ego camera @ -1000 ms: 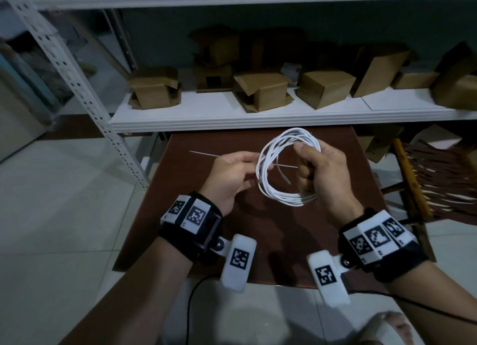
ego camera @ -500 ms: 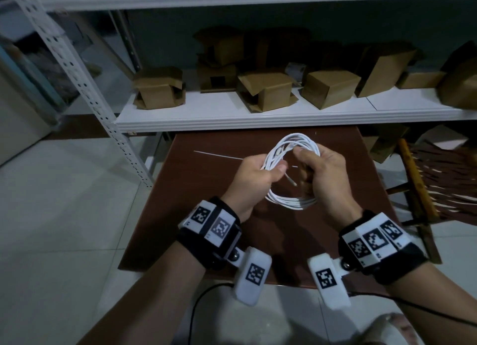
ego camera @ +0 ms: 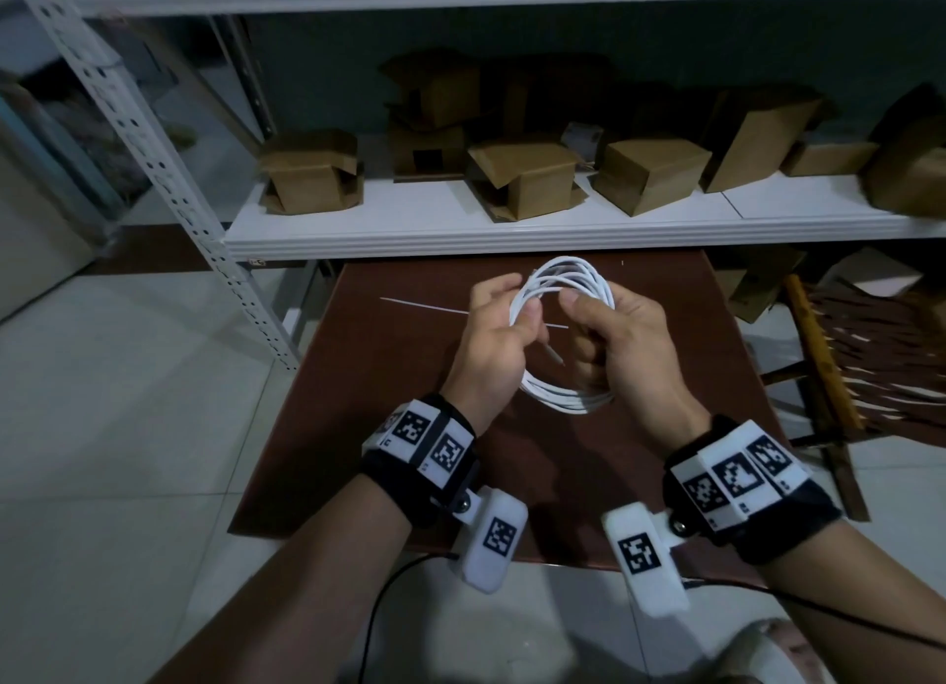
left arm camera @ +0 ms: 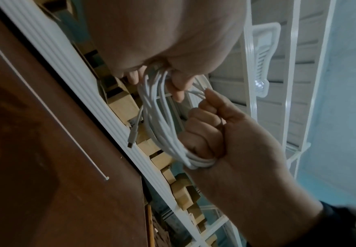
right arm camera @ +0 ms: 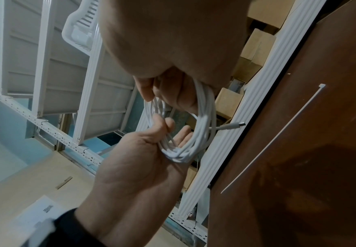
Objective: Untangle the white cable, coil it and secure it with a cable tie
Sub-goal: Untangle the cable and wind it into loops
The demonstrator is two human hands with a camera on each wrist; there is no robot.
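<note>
- Above the smooth, matt brown worktop (ego camera: 358, 427), the white cable (ego camera: 568, 402) hangs as a round coil of thin, glossy loops, its metal-tipped plug (ego camera: 555, 360) poking free at the centre.
- The left hand (ego camera: 491, 345) curls round the coil at 9 o'clock; the right hand (ego camera: 624, 345) clenches it at 3 o'clock.
- A thin, straight white cable tie (ego camera: 425, 306) lies flat on the worktop toward 12 o'clock, beyond the hands.
- Creased cardboard boxes (ego camera: 312, 171) sit on a ribbed white shelf (ego camera: 460, 233).
</note>
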